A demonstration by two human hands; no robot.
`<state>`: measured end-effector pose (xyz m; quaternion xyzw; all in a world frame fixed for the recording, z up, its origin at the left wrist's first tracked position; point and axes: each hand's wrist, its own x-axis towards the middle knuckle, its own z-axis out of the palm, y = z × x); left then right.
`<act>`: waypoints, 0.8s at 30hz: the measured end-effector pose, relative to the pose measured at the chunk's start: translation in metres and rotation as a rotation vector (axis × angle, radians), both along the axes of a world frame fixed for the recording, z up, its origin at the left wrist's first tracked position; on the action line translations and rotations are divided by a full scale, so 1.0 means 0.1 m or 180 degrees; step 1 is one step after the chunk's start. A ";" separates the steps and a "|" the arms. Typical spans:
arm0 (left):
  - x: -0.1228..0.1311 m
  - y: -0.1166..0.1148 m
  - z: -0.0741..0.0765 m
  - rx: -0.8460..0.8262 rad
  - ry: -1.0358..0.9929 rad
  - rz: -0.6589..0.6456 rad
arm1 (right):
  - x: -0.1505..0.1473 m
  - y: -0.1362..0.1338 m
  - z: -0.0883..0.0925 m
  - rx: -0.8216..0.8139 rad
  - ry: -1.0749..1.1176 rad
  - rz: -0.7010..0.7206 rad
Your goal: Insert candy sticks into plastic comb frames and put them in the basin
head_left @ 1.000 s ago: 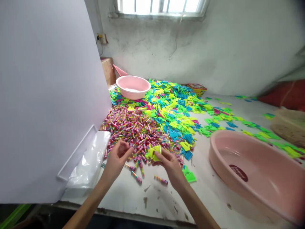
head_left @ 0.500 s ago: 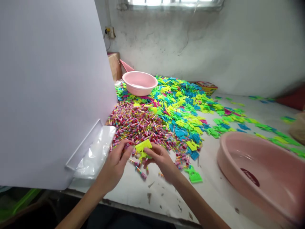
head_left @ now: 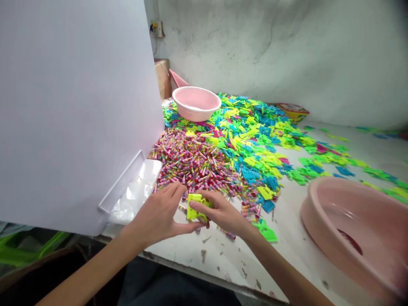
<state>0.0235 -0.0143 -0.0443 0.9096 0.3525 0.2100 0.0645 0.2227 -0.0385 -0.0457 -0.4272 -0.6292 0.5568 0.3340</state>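
My right hand (head_left: 219, 210) pinches a yellow comb-like plastic piece (head_left: 194, 207) between thumb and fingers; its exact kind is unclear. Close on the left, my left hand (head_left: 162, 210) has its thumb stretched out below the piece and its fingers apart above. Its thumb tip is at the lower edge of the piece, near the right fingertips, and I see nothing held in it. Just beyond both hands lies a heap of small pink, striped, pen-like sticks (head_left: 194, 163). A green plastic piece (head_left: 266, 230) rests on the table (head_left: 191, 253) right of my right hand.
A large pink basin (head_left: 314, 212) stands at the right. Another pink basin (head_left: 196, 111) sits on the pile of green, yellow and blue plastic pieces (head_left: 255, 131). At the left are a tall white panel (head_left: 76, 106) and clear plastic bags (head_left: 137, 191).
My left hand has opened, its thumb now reaching under the yellow piece. The piece has turned in my right hand. The view has shifted, so the scene sits farther right.
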 end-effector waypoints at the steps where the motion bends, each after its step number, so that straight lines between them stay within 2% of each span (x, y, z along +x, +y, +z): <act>1: 0.00 -0.01 0.01 -0.0015 0.0033 -0.0040 | 0.00 0.00 0.00 -0.0002 -0.0017 0.0029; 4: -0.02 -0.03 0.02 -0.0097 0.0105 -0.0135 | 0.00 0.01 -0.01 -0.0024 -0.0060 0.0152; 9: -0.06 0.00 0.01 -0.0141 0.0137 0.0034 | -0.02 0.02 -0.01 -0.0054 -0.0079 0.0216; 18: -0.10 -0.02 0.06 0.0212 0.0382 -0.0042 | -0.06 -0.02 -0.02 0.0002 0.0001 0.0218; 24: -0.13 -0.03 0.01 0.0563 0.0373 -0.0228 | -0.09 -0.06 -0.07 0.0043 -0.0065 0.0168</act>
